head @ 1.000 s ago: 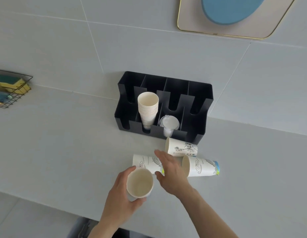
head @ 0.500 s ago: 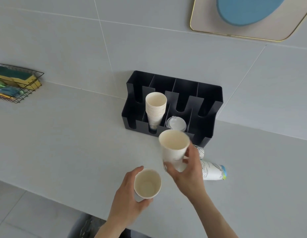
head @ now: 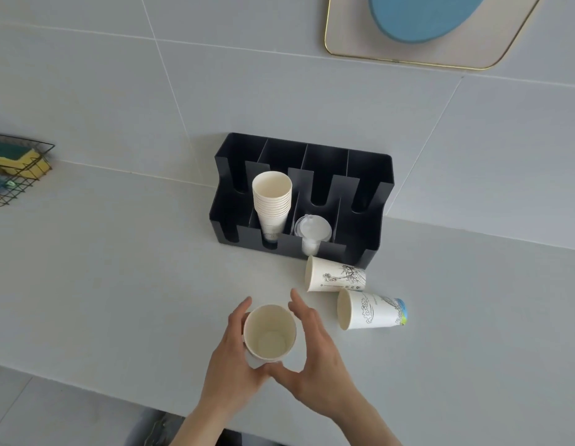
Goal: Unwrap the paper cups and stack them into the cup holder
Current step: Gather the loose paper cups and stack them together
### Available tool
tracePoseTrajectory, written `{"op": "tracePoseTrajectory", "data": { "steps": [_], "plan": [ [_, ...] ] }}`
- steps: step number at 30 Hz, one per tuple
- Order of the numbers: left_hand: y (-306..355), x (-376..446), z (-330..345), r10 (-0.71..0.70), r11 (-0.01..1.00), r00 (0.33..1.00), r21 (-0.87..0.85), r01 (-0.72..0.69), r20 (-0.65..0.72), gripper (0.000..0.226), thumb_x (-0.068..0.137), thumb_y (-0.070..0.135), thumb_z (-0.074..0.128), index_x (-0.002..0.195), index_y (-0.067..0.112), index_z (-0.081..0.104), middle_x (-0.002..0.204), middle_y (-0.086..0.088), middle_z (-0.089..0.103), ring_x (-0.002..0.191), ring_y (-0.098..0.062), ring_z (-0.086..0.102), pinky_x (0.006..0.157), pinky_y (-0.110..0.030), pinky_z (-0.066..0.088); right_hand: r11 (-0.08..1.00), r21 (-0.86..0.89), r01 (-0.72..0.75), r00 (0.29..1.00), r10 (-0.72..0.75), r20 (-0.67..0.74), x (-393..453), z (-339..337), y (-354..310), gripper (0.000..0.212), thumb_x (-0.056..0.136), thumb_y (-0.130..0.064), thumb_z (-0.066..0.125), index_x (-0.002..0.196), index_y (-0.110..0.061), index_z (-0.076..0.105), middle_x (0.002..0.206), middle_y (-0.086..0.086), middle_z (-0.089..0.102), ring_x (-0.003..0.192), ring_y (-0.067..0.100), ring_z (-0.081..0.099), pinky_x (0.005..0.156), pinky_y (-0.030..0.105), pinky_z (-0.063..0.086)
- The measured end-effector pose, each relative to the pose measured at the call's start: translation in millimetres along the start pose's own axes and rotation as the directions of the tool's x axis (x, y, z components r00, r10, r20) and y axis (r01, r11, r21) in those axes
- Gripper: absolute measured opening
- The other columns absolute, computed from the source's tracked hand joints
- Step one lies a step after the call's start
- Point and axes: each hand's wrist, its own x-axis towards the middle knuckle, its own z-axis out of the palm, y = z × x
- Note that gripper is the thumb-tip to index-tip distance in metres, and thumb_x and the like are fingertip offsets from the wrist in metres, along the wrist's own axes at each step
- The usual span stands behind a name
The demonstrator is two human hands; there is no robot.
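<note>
**Paper cup cradled between both hands**

White paper cup (head: 269, 333) upright, mouth toward camera, above the counter (head: 119, 284) near its front edge. Left hand (head: 232, 358) curled around its left side, gripping. Right hand (head: 315, 358) spread wide, thumb under the base; fingers look just clear of the rim. Cup's lower wall hidden by both hands. Two printed cups (head: 371, 312) lie sideways before the black holder (head: 369, 188), which carries one stack (head: 272, 201).

The cup holder (head: 369, 188) stands on the counter (head: 119, 268) against the wall, a cup stack (head: 271, 201) inside it with lids (head: 313, 231) to its right. Two cups (head: 336, 274) lie just before it, and a wire basket (head: 19, 170) sits far left.
</note>
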Motion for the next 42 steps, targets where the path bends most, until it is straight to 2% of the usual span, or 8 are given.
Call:
{"op": "tracePoseTrajectory", "data": {
  "steps": [5,9,13,20,24,34,38,42],
  "plan": [
    [1,-1,1,0.035,0.999,0.999,-0.025,-0.034,0.023,0.117,0.065,0.039,0.091,0.151,0.055,0.014,0.135,0.04,0.041,0.111,0.011,0.055,0.088,-0.022,0.055,0.988,-0.143,0.052,0.999,-0.051,0.012,1,1,10,0.087,0.089,-0.044,0.071,0.162,-0.027,0.025,0.157,-0.015,0.04,0.14,0.005,0.044,0.109,0.031,0.047],
    [1,0,2,0.036,0.999,0.999,0.001,-0.036,0.034,0.1,0.07,0.042,0.087,0.146,0.056,0.024,0.138,0.038,0.039,0.118,0.002,0.055,0.094,-0.028,0.055,0.981,-0.191,0.044,0.999,-0.041,0.02,3,-6,10,0.08,0.091,-0.05,0.067,0.16,-0.029,0.031,0.156,-0.016,0.044,0.139,0.005,0.047,0.109,0.028,0.046],
    [-1,0,4,0.033,0.999,0.999,0.002,-0.033,0.03,0.101,0.068,0.047,0.087,0.148,0.05,0.026,0.141,0.039,0.036,0.119,0.019,0.042,0.096,-0.026,0.052,0.967,-0.243,-0.074,0.958,0.001,-0.286,15,-38,37,0.071,0.084,-0.025,0.083,0.147,-0.013,0.053,0.139,-0.001,0.064,0.125,0.017,0.06,0.102,0.029,0.049],
    [7,7,9,0.024,1.0,0.999,0.001,-0.024,0.039,0.1,0.071,0.041,0.088,0.148,0.052,0.024,0.139,0.042,0.034,0.119,0.023,0.039,0.097,-0.028,0.049,0.669,-0.732,-0.13,0.991,0.118,-0.068,23,-69,101,0.112,0.061,-0.007,0.089,0.158,-0.01,0.033,0.158,0.005,0.047,0.145,0.031,0.044,0.119,0.042,0.035],
    [10,12,8,0.031,0.999,0.998,-0.015,-0.03,0.047,0.1,0.072,0.038,0.088,0.148,0.052,0.024,0.145,0.036,0.036,0.124,0.009,0.043,0.102,-0.029,0.047,0.624,-0.773,-0.117,0.993,0.06,-0.101,22,-60,108,0.118,0.046,-0.02,0.098,0.15,-0.012,0.043,0.121,0.003,0.063,0.112,0.03,0.063,0.1,0.041,0.054],
    [8,18,16,0.044,0.998,0.998,-0.043,-0.042,0.041,0.101,0.071,0.043,0.087,0.147,0.055,0.022,0.14,0.043,0.033,0.122,0.01,0.049,0.099,-0.028,0.051,0.987,-0.161,0.011,0.85,-0.094,-0.519,19,-87,-18,0.098,0.067,-0.038,0.093,0.148,-0.012,0.046,0.127,0.0,0.053,0.109,0.012,0.058,0.087,0.017,0.049],
    [7,21,17,0.046,0.998,0.998,-0.04,-0.044,0.039,0.1,0.069,0.045,0.087,0.147,0.051,0.026,0.142,0.031,0.042,0.12,0.006,0.053,0.095,-0.03,0.055,0.98,0.105,0.169,0.9,-0.11,-0.423,21,-84,-51,0.084,0.07,-0.042,0.086,0.143,-0.019,0.051,0.128,0.0,0.057,0.12,0.018,0.06,0.094,0.027,0.053],
    [7,23,20,0.045,0.998,0.999,-0.051,-0.043,0.029,0.093,0.066,0.042,0.089,0.14,0.051,0.033,0.138,0.027,0.05,0.114,0.001,0.061,0.09,-0.03,0.059,0.996,0.026,0.086,0.973,-0.079,-0.218,22,-53,-26,0.086,0.072,-0.041,0.089,0.145,-0.019,0.05,0.132,-0.004,0.054,0.123,0.013,0.056,0.096,0.028,0.052]
  ]
}}
